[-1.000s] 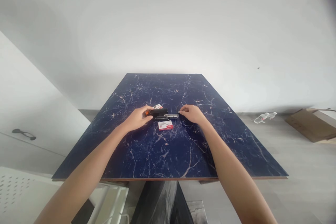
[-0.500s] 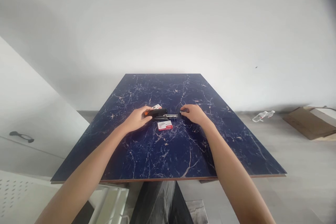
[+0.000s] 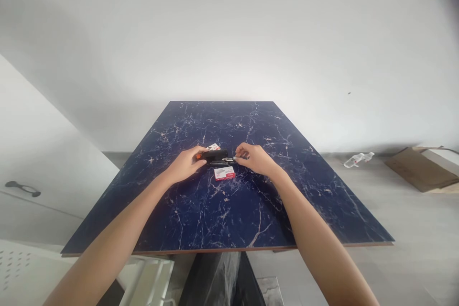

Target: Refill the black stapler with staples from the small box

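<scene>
A black stapler (image 3: 216, 154) with an orange part at its left end lies opened up on the table. My left hand (image 3: 186, 162) is closed around that left end. Its silvery magazine (image 3: 227, 159) points right. At the magazine's right end, the fingertips of my right hand (image 3: 256, 159) are pinched together on a small silvery piece that looks like a strip of staples, mostly hidden by the fingers. A red and white box (image 3: 224, 173) with staples pictured on it lies just in front of the stapler. Another small white and red box (image 3: 214, 147) is partly hidden behind it.
The dark blue marbled table (image 3: 229, 220) ends at a white wall (image 3: 229, 48). Right of it, a clear plastic bottle (image 3: 357, 159) and a cardboard box (image 3: 421, 169) lie on the floor. A white cabinet with a dark handle (image 3: 23, 188) stands left.
My right hand has moved left, bringing the small silvery piece to the end of the stapler's magazine. My left hand keeps its hold on the stapler.
</scene>
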The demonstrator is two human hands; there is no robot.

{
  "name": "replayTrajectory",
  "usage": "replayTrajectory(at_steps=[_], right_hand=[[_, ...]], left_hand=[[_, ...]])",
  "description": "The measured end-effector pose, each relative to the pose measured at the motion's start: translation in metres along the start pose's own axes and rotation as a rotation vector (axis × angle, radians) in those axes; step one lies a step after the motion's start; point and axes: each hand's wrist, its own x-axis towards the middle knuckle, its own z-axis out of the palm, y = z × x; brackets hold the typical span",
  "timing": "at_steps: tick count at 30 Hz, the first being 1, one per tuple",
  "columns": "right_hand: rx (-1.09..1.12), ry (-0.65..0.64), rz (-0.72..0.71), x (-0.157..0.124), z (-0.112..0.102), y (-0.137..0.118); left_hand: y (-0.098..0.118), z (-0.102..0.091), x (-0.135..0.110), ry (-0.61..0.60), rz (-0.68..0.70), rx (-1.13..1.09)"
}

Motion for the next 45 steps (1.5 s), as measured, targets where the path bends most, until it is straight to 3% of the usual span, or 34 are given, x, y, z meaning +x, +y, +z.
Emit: replayTrajectory(at_steps=[25,34,45], right_hand=[[-0.075,-0.050,0.013,0.001,0.005,-0.009],[-0.235,0.045,0.088,-0.002,-0.008,0.002],[-0.243,0.016,0.112,-0.003,-0.006,0.004]], left_hand=[[0.003,0.000,0.001,-0.002,-0.007,-0.001],[0.002,-0.001,-0.001,-0.005,-0.007,0.011],[0.000,-0.001,0.001,-0.017,-0.017,0.024]])
